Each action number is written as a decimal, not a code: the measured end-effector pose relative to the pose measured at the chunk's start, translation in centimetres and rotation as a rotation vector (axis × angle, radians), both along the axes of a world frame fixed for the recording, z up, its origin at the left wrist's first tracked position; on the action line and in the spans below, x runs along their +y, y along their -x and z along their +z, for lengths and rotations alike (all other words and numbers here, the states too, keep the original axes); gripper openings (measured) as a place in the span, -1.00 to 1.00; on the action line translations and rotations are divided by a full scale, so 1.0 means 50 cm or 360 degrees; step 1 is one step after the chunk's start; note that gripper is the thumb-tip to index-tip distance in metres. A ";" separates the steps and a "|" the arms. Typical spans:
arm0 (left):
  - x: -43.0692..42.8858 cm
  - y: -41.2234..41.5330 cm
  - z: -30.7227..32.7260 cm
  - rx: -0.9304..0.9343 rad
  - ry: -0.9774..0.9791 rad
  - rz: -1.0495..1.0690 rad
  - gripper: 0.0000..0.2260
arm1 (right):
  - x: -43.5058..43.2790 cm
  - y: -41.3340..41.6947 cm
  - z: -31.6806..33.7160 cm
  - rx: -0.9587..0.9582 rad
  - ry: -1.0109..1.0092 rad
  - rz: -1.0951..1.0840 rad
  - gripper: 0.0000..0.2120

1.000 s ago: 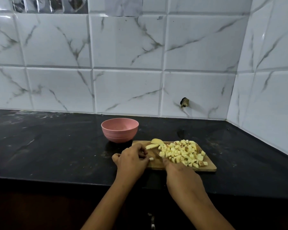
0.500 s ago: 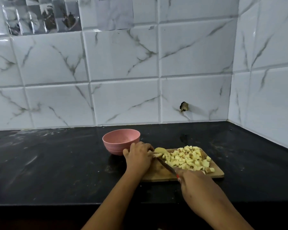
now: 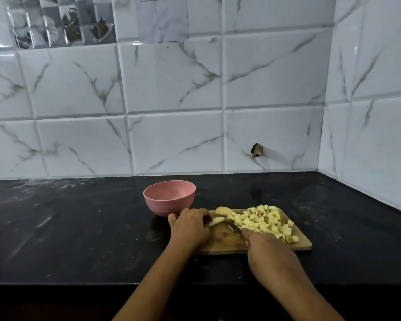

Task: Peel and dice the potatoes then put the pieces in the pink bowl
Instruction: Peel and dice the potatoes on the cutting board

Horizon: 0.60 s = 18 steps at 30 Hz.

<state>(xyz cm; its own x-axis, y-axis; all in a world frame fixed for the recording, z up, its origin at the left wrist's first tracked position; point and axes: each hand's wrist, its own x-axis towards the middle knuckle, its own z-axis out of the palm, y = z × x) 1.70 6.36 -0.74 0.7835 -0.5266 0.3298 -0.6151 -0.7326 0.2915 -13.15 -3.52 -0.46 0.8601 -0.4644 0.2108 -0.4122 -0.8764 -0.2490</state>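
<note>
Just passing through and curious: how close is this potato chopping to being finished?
Mostly done: a big pile of diced potato sits on the cutting board. In hand: the left hand holds a potato slice while the right hand grips the knife, blade at it. Left: that slice, another uncut chunk behind it, then moving everything into the pink bowl, which looks empty.

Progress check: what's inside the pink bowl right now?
The round pink bowl shows only its bare pink far inner wall, with no potato pieces visible. Its near rim hides the bottom. The pile of diced yellow potato lies on the wooden cutting board.
</note>
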 end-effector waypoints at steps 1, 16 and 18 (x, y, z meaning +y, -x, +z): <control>0.002 0.003 -0.001 -0.0024 -0.0015 0.0025 -0.75 | -0.002 -0.001 -0.002 -0.0019 -0.0015 -0.0006 -0.51; -0.015 -0.005 -0.004 -0.0175 -0.0225 -0.0044 -0.62 | -0.012 -0.009 -0.017 -0.0188 -0.0175 -0.0027 -0.55; -0.015 -0.003 -0.002 -0.0257 -0.0188 -0.0072 -0.62 | -0.012 -0.005 -0.020 -0.0272 -0.0174 -0.0021 -0.57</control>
